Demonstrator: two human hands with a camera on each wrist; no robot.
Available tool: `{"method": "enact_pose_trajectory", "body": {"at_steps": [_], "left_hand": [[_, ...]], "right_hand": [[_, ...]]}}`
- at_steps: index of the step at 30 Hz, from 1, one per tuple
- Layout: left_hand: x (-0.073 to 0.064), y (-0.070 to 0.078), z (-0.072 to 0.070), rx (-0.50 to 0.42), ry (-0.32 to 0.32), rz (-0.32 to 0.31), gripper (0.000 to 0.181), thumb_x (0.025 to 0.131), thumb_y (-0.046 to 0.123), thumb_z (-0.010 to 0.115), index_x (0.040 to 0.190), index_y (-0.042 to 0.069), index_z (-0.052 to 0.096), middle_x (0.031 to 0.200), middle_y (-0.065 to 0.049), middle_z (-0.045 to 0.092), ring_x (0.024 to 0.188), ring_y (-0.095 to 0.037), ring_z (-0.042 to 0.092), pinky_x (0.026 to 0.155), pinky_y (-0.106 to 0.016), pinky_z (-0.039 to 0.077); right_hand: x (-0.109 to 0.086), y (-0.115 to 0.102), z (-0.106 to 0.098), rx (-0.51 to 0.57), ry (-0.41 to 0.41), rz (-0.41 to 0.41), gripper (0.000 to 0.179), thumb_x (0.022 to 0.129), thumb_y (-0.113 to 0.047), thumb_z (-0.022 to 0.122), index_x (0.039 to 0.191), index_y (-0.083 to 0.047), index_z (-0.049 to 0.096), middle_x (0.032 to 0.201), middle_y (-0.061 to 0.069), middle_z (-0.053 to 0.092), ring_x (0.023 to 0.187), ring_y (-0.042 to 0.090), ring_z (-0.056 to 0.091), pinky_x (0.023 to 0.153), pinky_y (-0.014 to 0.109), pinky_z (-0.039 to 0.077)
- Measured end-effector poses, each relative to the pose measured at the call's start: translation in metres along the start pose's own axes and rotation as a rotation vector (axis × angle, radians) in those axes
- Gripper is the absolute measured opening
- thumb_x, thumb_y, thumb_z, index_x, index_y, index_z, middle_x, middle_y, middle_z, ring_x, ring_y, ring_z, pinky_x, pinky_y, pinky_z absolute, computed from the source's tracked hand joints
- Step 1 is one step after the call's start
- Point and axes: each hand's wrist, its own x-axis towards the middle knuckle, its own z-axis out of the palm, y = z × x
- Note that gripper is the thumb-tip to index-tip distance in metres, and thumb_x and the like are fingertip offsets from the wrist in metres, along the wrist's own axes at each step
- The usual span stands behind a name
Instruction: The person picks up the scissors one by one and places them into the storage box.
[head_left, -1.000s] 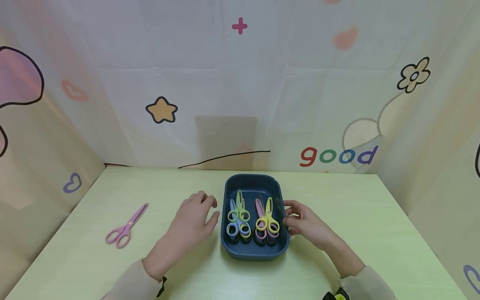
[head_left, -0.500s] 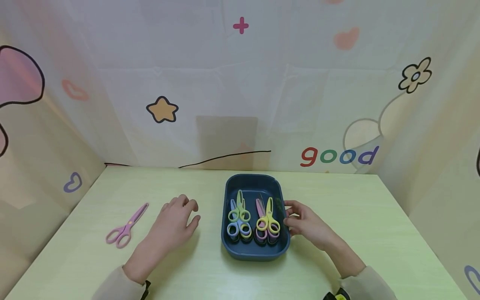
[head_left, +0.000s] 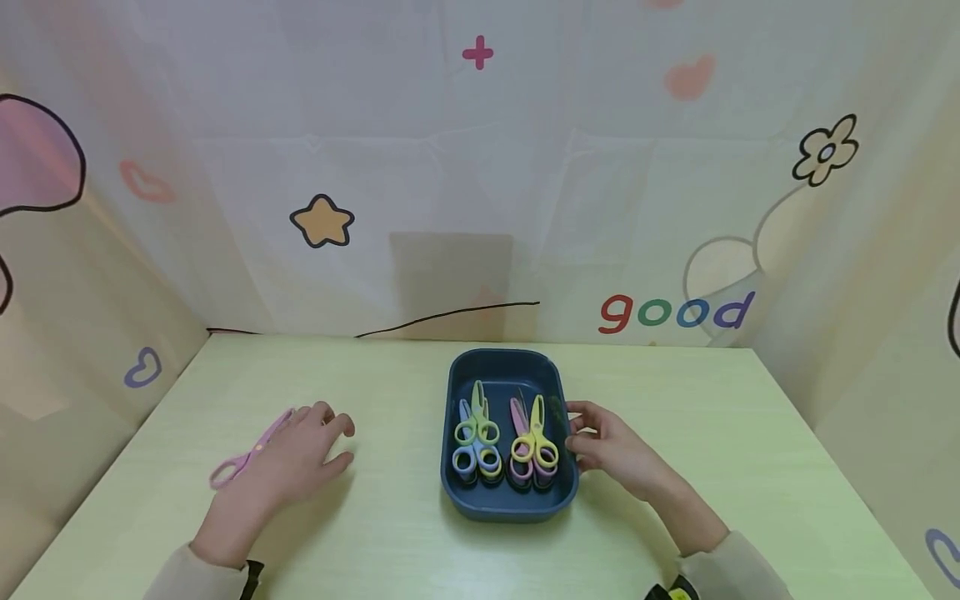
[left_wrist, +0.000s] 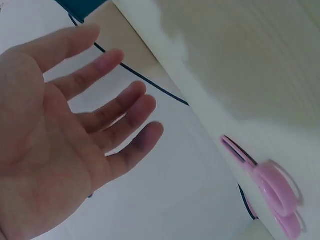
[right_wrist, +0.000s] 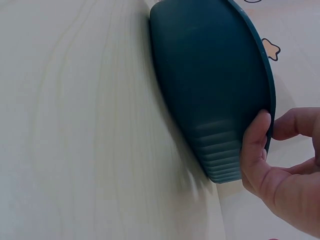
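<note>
My left hand [head_left: 288, 458] hovers over the pink scissors [head_left: 258, 447] on the left of the table, covering part of one handle loop in the head view. In the left wrist view its fingers are spread and relaxed, apart from the scissors [left_wrist: 275, 187]. A dark blue plastic bin [head_left: 510, 507] stands mid-table. My right hand [head_left: 618, 450] pinches its right rim, thumb on the outer wall [right_wrist: 210, 90] and a finger over the edge. Inside lie green scissors [head_left: 477, 408], blue scissors [head_left: 465, 458], yellow scissors [head_left: 537, 425] and pink scissors [head_left: 517, 412], some overlapping.
The pale wooden table [head_left: 397, 533] ends at a printed curtain [head_left: 360, 275] at the back, with more curtain on both sides. A dark strap [head_left: 252, 579] shows at the left cuff.
My left hand has moved left, away from the bin, until it is over the pink scissors. The right hand, the bin and the scissors have stayed where they were.
</note>
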Motion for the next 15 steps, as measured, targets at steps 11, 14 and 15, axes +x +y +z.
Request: {"method": "enact_pose_trajectory", "body": {"at_steps": [11,14,15], "left_hand": [[-0.015,-0.028,-0.006,-0.027,-0.106,-0.104,0.019,0.094,0.011,0.071,0.11,0.009,0.06,0.114,-0.018,0.051,0.101,-0.037,0.049,0.075,-0.055,0.048],[-0.02,-0.036,-0.007,-0.024,-0.106,-0.136,0.02,0.092,0.008,0.071,0.108,0.008,0.059,0.117,-0.023,0.051,0.102,-0.04,0.05,0.074,-0.055,0.048],[-0.022,-0.039,-0.008,-0.026,-0.11,-0.15,0.021,0.092,0.007,0.071,0.108,0.008,0.059,0.117,-0.024,0.051,0.102,-0.041,0.05,0.074,-0.055,0.048]], "right_hand": [[-0.001,0.001,0.0,0.007,-0.009,-0.013,0.056,0.1,-0.001,0.055,0.151,0.009,0.033,0.114,0.02,0.048,0.093,0.026,0.056,0.077,0.035,0.059],[-0.001,0.0,0.0,0.007,-0.009,-0.01,0.056,0.101,-0.001,0.055,0.151,0.009,0.033,0.114,0.02,0.048,0.094,0.026,0.056,0.077,0.035,0.059],[-0.001,0.0,0.0,0.006,-0.008,-0.01,0.056,0.101,-0.001,0.055,0.151,0.009,0.033,0.114,0.02,0.048,0.094,0.026,0.056,0.077,0.035,0.059]]}}
